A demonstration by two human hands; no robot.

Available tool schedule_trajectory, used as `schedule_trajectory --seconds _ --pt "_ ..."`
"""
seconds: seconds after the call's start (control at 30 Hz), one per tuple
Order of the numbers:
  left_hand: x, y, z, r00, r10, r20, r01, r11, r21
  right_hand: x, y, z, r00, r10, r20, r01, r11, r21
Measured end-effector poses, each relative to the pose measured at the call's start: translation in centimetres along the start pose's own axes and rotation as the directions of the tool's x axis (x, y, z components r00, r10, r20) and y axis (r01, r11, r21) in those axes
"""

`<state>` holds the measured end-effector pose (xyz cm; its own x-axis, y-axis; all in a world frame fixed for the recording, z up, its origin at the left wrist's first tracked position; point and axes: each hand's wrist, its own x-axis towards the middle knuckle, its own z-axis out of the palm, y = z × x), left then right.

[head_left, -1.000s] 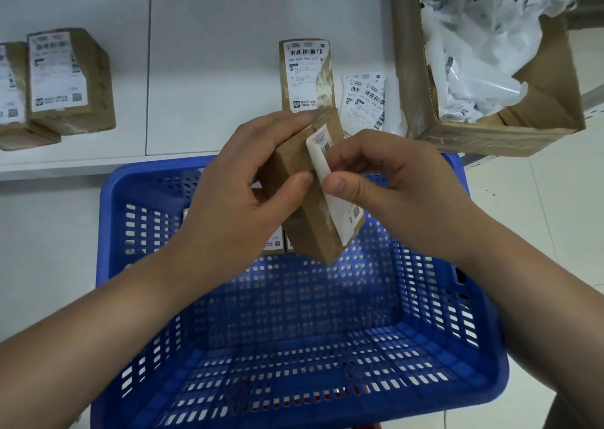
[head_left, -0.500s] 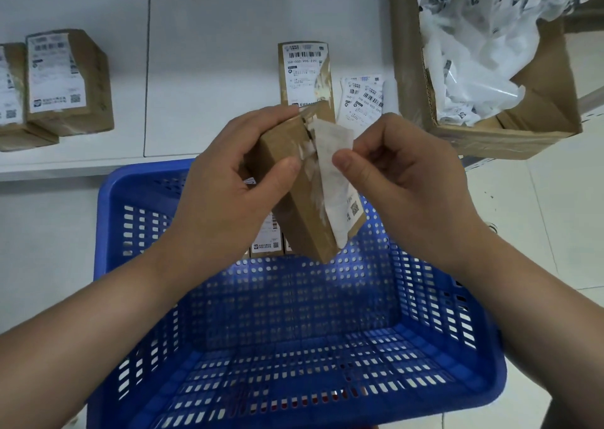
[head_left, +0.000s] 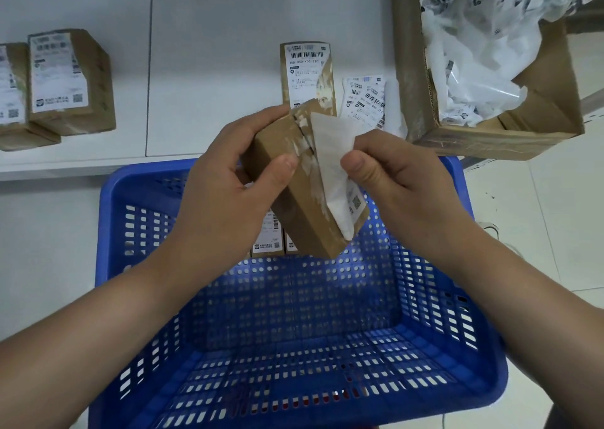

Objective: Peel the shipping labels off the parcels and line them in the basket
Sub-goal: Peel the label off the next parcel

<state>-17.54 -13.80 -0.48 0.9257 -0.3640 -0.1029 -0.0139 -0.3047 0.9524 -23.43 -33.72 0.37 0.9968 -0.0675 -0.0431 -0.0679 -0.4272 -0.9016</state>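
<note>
Right hand [head_left: 395, 180]: I see thumb and fingers pinching the raised upper part of the shipping label [head_left: 333, 164]; its blank back faces me, lifted off the box face.
Left hand [head_left: 228, 180]: wrapped round the parcel [head_left: 294, 196], thumb pressed on the front face, fingers behind – in my judgement a brace against the pull of the peel.
Parcel position: held between both hands, tilted, over the far end of the basket [head_left: 474, 347], touching neither basket nor shelf.
Label state: partly free; the lower end with the printed code looks stuck to the box near its lower right corner. White adhesive scraps mark the bared cardboard.
Step in hand: peeling, roughly halfway as I judge it; a slow pull along the box length should limit tearing.
Below the hands: blue perforated basket – at least two labelled parcels [head_left: 268, 242] stand against its far wall, mostly hidden by the held box.
Beyond the hands: one labelled parcel [head_left: 307, 72] on the white shelf [head_left: 212, 69], with loose labels [head_left: 364, 101] just right of it.
Beyond the right hand: open cardboard box [head_left: 490, 134] heaped with crumpled peeled labels [head_left: 483, 36].
Far left of the left hand: two more labelled parcels [head_left: 68, 79], still to do.
</note>
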Motion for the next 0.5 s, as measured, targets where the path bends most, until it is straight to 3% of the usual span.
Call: schedule_trajectory --seconds 0.2,0.33,0.5 --pt "0.4 0.2 -0.5 0.997 -0.029 -0.072 0.029 1.000 0.008 -0.3 0.9 0.6 0.999 -0.030 -0.035 0.027 0.996 -0.087" --pt "0.4 -0.2 -0.3 0.999 0.015 -0.040 -0.013 0.999 0.041 -0.2 1.1 0.9 0.991 -0.052 -0.122 0.046 0.997 -0.053" --pt "0.0 -0.5 0.5 0.997 0.071 0.004 -0.071 0.996 -0.050 -0.3 0.9 1.3 0.975 -0.120 -0.188 0.106 0.991 -0.083"
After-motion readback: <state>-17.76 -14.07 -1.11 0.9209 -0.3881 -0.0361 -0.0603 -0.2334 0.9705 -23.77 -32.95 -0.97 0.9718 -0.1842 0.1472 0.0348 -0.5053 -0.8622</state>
